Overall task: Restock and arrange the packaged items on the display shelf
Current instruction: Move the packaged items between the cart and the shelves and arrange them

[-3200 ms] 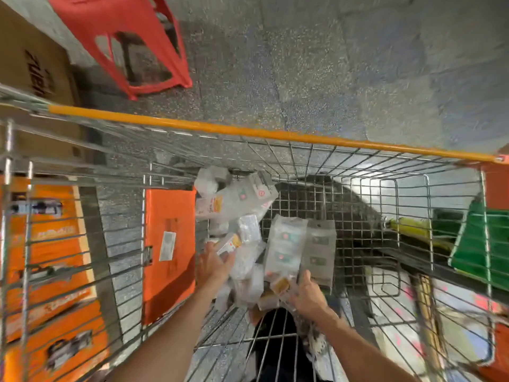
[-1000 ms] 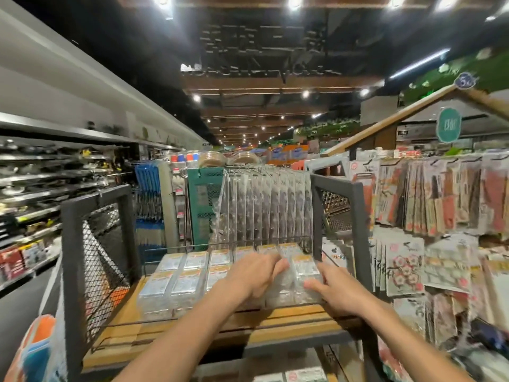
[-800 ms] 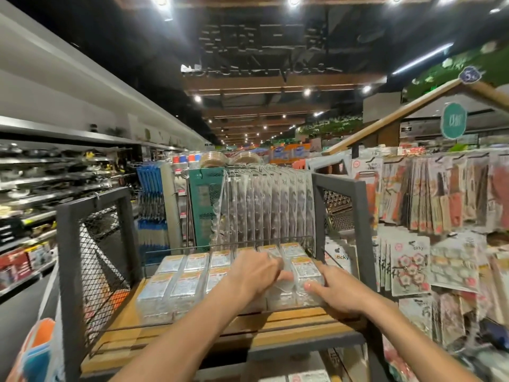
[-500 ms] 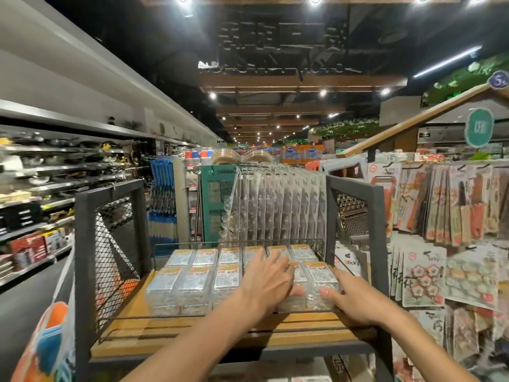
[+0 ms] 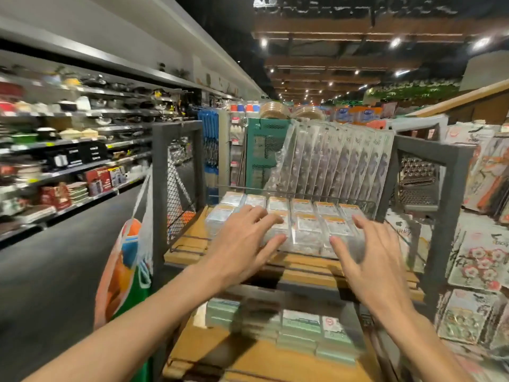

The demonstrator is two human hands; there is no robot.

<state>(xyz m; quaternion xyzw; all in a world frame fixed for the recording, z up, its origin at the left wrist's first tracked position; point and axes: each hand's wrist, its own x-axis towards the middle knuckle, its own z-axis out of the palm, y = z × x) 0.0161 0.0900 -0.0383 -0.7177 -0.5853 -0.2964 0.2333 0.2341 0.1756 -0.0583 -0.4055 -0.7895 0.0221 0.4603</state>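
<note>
Top shelf: the wooden board of the display shelf (image 5: 187,241) carries clear plastic packs (image 5: 308,224) with orange-edged labels, lying flat in two rows side by side towards the right of the board.
Behind them: long clear packets (image 5: 338,164) stand on edge in a leaning row, just past a thin wire rail (image 5: 275,187).
Sides: dark metal frames filled with mesh (image 5: 179,172) close the shelf on both ends.
Lower shelf: pale green packets (image 5: 300,332) lie stacked in a row on a second wooden board (image 5: 220,351).
Left hand (image 5: 242,244): reaches in palm down, fingers (image 5: 259,212) straight and spread over the left packs of the front row, thumb by the front edge; it grips nothing.
Right hand (image 5: 377,260): palm down at the right end of the front row, fingers (image 5: 363,221) splayed wide and blurred; whether they touch a pack cannot be told.
Left of the shelf: an orange, white and green bag (image 5: 124,271) hangs off the frame.
Right of the shelf: flowered sticker cards (image 5: 479,260) hang in rows.
</note>
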